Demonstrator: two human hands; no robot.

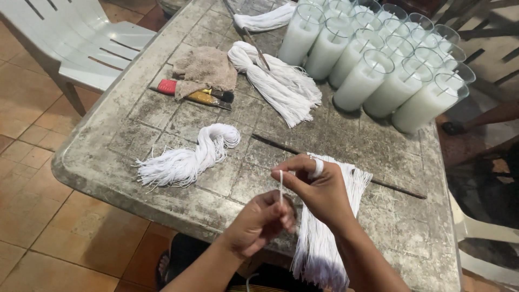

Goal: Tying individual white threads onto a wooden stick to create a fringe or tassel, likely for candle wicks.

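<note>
Pinching one white wick strand (pixel 280 185) upright between both sets of fingertips, I am holding it with my left hand (pixel 258 223) at six o'clock, my right hand (pixel 320 190) nearer the draped wick bundle (pixel 330 227) at four o'clock, closed.

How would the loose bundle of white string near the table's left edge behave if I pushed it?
The string bundle would probably flop and bunch rather than slide whole: its strands lie limp and curved. It looks light. Its frayed end might snag on the rough tabletop.
</note>
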